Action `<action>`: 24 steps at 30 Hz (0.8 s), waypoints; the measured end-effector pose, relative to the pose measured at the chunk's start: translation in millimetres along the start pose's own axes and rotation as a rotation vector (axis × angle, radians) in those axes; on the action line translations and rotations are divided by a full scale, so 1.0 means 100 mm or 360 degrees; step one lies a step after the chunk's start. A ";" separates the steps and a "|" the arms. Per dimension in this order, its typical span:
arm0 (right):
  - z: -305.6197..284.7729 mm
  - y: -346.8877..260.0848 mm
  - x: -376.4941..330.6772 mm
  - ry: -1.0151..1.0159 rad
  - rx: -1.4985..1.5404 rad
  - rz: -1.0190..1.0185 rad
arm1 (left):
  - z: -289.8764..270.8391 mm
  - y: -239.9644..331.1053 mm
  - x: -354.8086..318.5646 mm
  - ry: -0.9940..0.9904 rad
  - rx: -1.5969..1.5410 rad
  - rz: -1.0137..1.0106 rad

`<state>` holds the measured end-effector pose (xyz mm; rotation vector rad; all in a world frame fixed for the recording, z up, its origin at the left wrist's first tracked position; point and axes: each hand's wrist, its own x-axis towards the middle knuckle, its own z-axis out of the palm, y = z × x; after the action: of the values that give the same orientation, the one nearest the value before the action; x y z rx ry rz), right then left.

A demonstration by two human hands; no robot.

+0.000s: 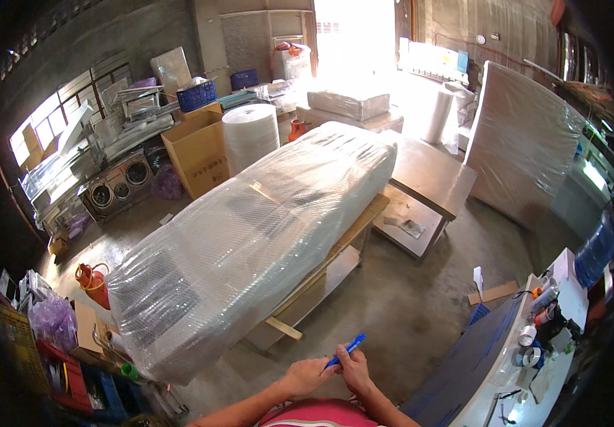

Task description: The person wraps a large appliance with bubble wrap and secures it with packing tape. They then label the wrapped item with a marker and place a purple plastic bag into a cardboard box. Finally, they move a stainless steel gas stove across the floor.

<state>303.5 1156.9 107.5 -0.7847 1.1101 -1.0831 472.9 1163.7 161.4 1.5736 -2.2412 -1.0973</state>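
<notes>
Close in front of my body, both hands are together on a slim blue marker pen (355,343), which slants up to the right. My right hand (354,370) wraps round its middle, with one end sticking out above the fingers. The fingers of my left hand (305,377) close at its lower end, so its tip is partly hidden. Beyond my hands lies a long, bulky item in bubble wrap (243,242), with a strip of tape on top. It rests on a wooden-edged table (303,288), and neither hand touches it.
A worktop (485,398) with tape rolls, bottles and tools stands at the right. Behind the wrapped item are a bubble wrap roll (251,135), an open carton (197,153) and a low metal table (435,171). A large wrapped panel (520,142) leans at the far right.
</notes>
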 end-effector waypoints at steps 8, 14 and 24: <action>1.03 -0.19 0.08 -0.0124 -0.0076 -0.0134 | -0.68 -0.54 -0.47 0.0166 -0.0455 0.0008; 1.46 -0.63 0.59 0.0227 0.0134 -0.0250 | -0.84 -1.08 -0.61 0.0086 -0.0640 -0.0035; 1.29 -1.67 2.56 -0.0114 0.0267 -0.0911 | -2.12 -1.91 -0.70 0.1035 -0.0626 -0.0247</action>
<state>398.7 859.8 219.0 -1.0278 0.7323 -1.5880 756.0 1096.9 203.0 1.6370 -1.4120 -0.8253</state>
